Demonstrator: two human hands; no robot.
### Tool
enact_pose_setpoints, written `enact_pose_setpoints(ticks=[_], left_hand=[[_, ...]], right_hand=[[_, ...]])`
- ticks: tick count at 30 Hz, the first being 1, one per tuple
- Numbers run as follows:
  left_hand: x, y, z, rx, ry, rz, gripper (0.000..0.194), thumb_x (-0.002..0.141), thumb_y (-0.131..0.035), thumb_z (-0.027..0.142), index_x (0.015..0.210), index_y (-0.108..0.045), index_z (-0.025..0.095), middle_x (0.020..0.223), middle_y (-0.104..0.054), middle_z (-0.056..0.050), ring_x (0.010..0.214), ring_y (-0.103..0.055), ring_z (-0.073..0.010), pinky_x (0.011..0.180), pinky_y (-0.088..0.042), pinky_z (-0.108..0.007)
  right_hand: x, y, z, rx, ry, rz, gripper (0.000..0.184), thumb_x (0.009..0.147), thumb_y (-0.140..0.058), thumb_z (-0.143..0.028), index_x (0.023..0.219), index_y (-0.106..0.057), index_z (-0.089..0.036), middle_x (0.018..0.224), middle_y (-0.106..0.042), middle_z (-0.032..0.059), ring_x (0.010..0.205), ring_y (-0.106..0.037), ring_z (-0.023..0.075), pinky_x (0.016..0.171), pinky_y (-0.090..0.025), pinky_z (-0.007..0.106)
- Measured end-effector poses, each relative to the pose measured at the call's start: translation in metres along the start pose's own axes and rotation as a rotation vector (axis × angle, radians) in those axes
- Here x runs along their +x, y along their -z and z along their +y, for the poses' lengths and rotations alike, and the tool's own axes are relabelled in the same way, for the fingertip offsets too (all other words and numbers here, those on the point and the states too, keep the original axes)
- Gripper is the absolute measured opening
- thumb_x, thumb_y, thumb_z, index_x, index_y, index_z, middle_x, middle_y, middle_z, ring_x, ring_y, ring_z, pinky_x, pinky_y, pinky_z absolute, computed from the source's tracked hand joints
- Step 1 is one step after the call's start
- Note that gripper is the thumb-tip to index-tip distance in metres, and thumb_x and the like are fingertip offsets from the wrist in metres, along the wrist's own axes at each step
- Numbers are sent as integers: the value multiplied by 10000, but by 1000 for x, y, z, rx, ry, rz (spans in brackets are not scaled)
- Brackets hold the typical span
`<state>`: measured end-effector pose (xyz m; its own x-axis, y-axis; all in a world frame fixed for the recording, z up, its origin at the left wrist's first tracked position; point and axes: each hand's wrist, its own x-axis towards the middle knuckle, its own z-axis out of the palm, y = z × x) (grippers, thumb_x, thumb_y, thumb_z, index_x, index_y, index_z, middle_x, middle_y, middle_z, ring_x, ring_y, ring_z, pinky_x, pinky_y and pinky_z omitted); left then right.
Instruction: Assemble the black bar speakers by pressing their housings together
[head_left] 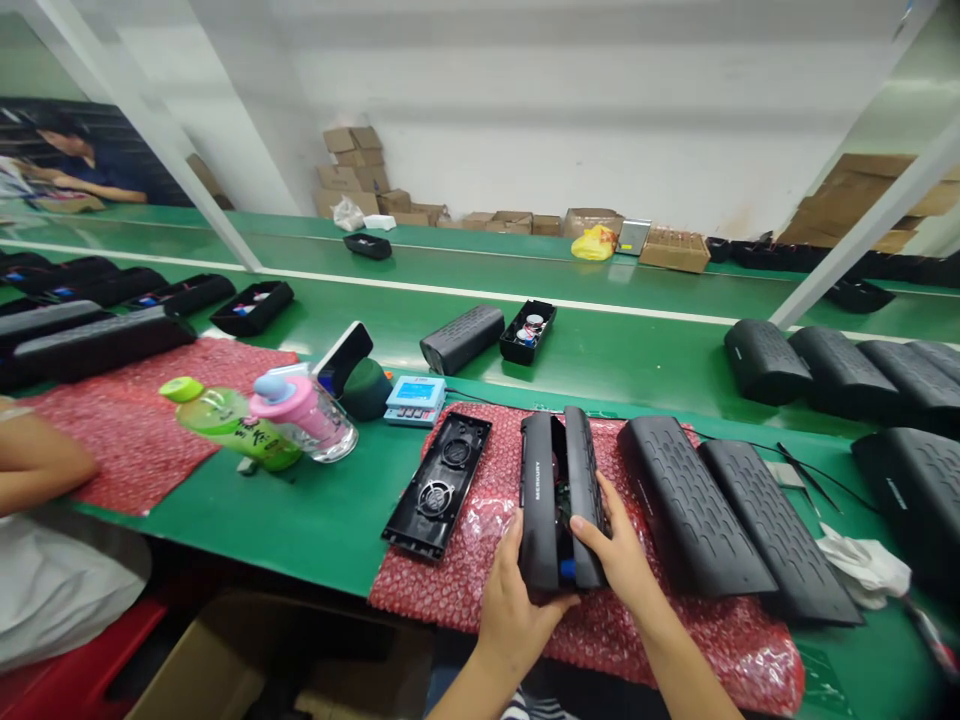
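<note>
A black speaker housing [538, 500] lettered MERKURY stands on red bubble wrap [480, 590] in front of me. Its second half, a black speaker cover [583, 500], is tilted beside it, and through the gap between them a green circuit board and a blue part show. My left hand [517, 600] grips the housing at its lower left, thumb along the near end. With fingers and thumb, my right hand [615, 550] holds the cover by its right side. To the left lies an open black panel [439, 485] with round grilles. Two textured black covers [690, 510] lie to the right.
A green bottle [232, 425], a pink-lidded bottle [307, 415] and a small blue-white device [415, 400] stand left. Beyond, the green conveyor [637, 350] carries more speaker parts. Tweezers [806, 475] and white tissue [862, 565] lie right. A co-worker's arm [41, 455] rests at far left.
</note>
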<state>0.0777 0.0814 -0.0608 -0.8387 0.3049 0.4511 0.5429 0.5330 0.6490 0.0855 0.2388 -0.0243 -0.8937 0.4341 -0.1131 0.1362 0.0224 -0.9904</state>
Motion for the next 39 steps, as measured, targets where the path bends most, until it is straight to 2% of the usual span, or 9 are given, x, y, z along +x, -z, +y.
enact_pose_setpoints(ticks=[4,8,16,21,28,34,36,38,39], left_hand=[[-1,-6,1,-39,-81,43,921,642,-786,323,1353,-250,84,1304,-438,-270,1223,-443,-342,953,-439,-524],[-3,-14,-3,-49,-226,84,678,749,-695,352,1271,-352,88,1340,-387,-276,1291,-351,-349,976,-406,-540],[1,-18,-5,-268,-394,108,588,728,-696,102,1186,-340,198,1468,-208,-191,1310,-293,-374,994,-343,-608],[0,-20,-5,-357,-352,94,601,688,-724,72,1107,-312,200,1458,-231,-202,1309,-297,-369,1003,-338,-605],[1,-19,-7,-263,-316,69,624,770,-668,173,1283,-317,111,1431,-267,-216,1321,-273,-360,1035,-321,-557],[1,-16,-3,-194,-335,45,659,758,-665,149,1321,-323,140,1439,-259,-197,1320,-272,-366,1027,-322,-553],[1,-10,0,-226,-326,6,632,771,-653,232,1314,-340,152,1437,-256,-201,1314,-273,-377,1024,-305,-577],[4,0,0,-321,-230,-58,536,808,-583,342,1277,-387,169,1400,-309,-194,1287,-317,-369,1012,-310,-582],[8,5,-1,-394,-123,-88,487,832,-535,375,1259,-401,183,1363,-355,-185,1260,-361,-350,1001,-331,-566]], right_hand=[[-1,-1,2,10,-25,-18,890,692,-651,-524,1405,-253,-170,1476,-252,99,1373,-218,260,1150,-152,430],[-2,0,2,30,-25,-41,881,693,-652,-513,1401,-252,-174,1459,-279,103,1344,-281,257,1139,-193,425],[-4,6,3,157,-67,-49,901,691,-654,-512,1411,-222,-184,1388,-370,126,1283,-367,281,1097,-259,455],[-2,5,3,162,-115,-46,904,697,-655,-500,1414,-201,-190,1443,-293,109,1313,-324,274,1116,-223,451],[-6,4,-1,96,-101,-64,889,717,-643,-477,1425,-187,-190,1477,-245,84,1340,-296,240,1131,-219,404],[-5,3,0,120,-89,-92,904,741,-619,-494,1443,-130,-201,1487,-218,78,1342,-292,223,1130,-220,384],[-5,4,1,121,-71,-117,922,747,-611,-510,1453,-95,-220,1500,-183,69,1351,-274,223,1134,-205,390],[-6,4,2,79,-52,-128,924,760,-591,-538,1461,-76,-229,1505,-163,67,1369,-231,224,1142,-175,402],[-7,4,2,26,-42,-130,901,777,-564,-554,1464,-79,-230,1506,-159,67,1382,-192,222,1148,-143,409]])
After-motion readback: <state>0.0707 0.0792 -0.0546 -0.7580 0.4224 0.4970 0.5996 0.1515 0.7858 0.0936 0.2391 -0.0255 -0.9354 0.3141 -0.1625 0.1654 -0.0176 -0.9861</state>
